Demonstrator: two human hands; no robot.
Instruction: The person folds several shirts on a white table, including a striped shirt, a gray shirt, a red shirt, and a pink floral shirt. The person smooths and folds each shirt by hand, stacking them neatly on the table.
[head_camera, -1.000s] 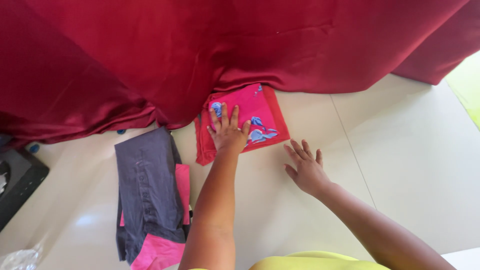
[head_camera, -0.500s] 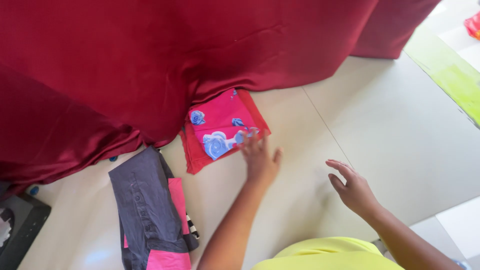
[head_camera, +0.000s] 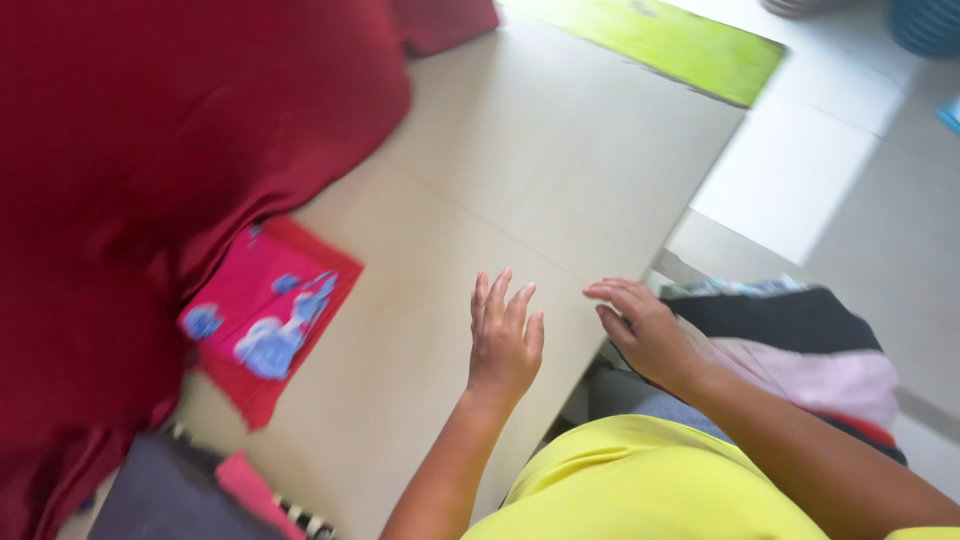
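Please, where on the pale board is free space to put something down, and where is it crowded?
The pale board is bare between the dark red cloth, the green strip and the left hand. It is crowded at lower left: the folded pink cloth and the grey garment. The right hand is at the board's edge, by a pile of clothes.

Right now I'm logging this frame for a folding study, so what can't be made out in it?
- Pink folded cloth: motion blur smears its blue print, and the dark red drape covers its upper edge.
- Grey garment: cut off by the bottom edge.
- Clothes pile: partly behind the right hand.
- Left hand: whether it touches the table is unclear.
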